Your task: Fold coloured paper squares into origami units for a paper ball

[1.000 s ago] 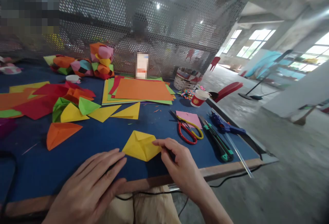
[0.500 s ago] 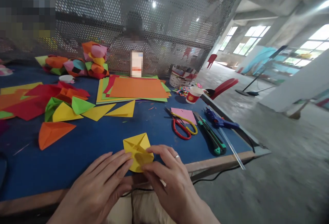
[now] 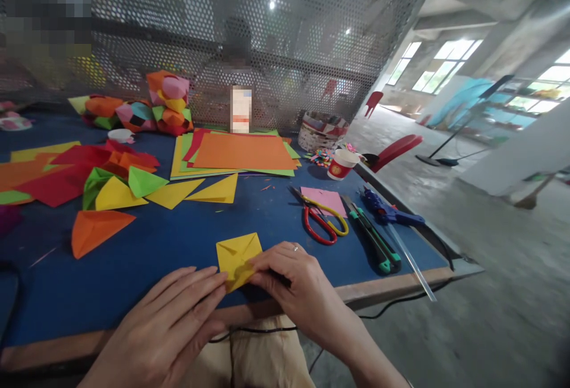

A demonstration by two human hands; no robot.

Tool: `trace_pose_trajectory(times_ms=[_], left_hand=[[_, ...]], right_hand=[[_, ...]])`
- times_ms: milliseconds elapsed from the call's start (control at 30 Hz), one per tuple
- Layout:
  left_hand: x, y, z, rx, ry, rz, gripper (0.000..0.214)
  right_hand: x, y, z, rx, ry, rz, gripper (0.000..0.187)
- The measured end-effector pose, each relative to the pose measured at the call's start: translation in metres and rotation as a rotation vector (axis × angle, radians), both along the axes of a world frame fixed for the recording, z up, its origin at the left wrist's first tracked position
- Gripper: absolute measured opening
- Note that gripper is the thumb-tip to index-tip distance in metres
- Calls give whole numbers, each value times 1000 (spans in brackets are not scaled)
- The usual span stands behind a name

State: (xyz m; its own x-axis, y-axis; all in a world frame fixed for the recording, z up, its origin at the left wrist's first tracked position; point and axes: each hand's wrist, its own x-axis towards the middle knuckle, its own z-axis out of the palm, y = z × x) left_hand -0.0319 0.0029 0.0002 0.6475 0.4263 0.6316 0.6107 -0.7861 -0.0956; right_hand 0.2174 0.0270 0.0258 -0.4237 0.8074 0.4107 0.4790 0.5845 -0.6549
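A folded yellow paper square [image 3: 236, 251] lies on the blue table [image 3: 169, 251] near its front edge. My right hand [image 3: 291, 284] covers the paper's right side, its fingers curled and pinching a fold down. My left hand [image 3: 173, 323] lies flat with its fingers stretched out, the fingertips touching the paper's lower left corner. Part of the paper is hidden under my right hand.
Red and yellow scissors [image 3: 320, 222], a green utility knife [image 3: 374, 239] and a blue glue gun [image 3: 392, 216] lie to the right. Folded triangles [image 3: 116, 195] and a stack of coloured sheets [image 3: 240, 153] sit further back. A paper cup [image 3: 341, 165] stands at the right edge. A mesh screen [image 3: 267, 38] backs the table.
The yellow paper went from a wide open shape to a smaller folded square. My right hand slid over its right side and my left hand moved up to its corner.
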Motion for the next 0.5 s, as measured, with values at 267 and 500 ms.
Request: trace_pose_trajectory(times_ms=[267, 500], left_hand=[[-3, 1, -2, -48, -53, -34, 30], [-1, 3, -11, -82, -125, -55, 31]], right_hand=[[-10, 0, -2, -50, -60, -164, 15], [-16, -2, -7, -43, -189, -259, 18]])
